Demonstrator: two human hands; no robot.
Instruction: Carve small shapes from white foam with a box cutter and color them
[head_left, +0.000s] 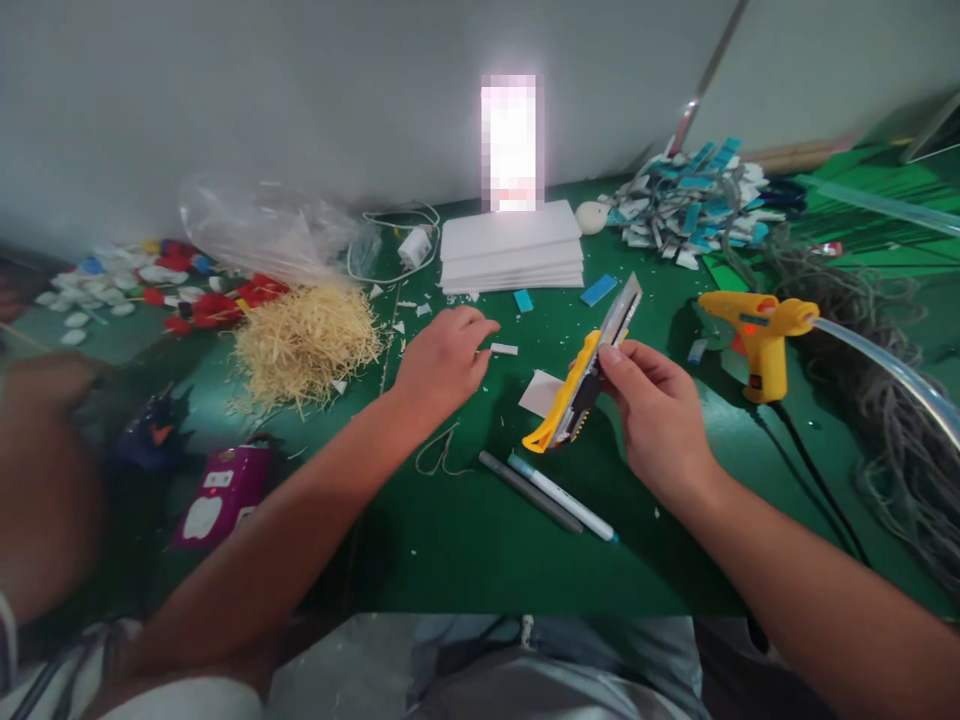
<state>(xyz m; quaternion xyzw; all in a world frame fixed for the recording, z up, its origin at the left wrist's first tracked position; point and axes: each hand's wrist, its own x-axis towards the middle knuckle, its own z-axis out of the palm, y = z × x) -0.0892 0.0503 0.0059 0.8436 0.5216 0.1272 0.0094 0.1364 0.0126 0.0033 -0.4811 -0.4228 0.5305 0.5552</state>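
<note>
My right hand (pixel 660 400) holds a yellow utility knife (pixel 577 385) in the air, its blade end tilted up and away from me. Over the table, my left hand (pixel 446 358) has thumb and forefinger apart, close to a small white strip (pixel 505 349); nothing shows between them. Below the knife lies a piece of white card (pixel 540 393). A grey marker (pixel 529 490) and a white marker with teal ends (pixel 566 500) lie side by side nearer to me, beside a loop of thin cord (pixel 442 450).
White boards (pixel 510 250) are stacked behind the hands. To the right stand a yellow glue gun (pixel 761 335) and grey yarn (pixel 862 380); straw (pixel 307 345) and a purple power strip (pixel 225 495) lie left. Cut scraps (pixel 682 205) pile at the back. Another person's arm (pixel 45 470) is at far left.
</note>
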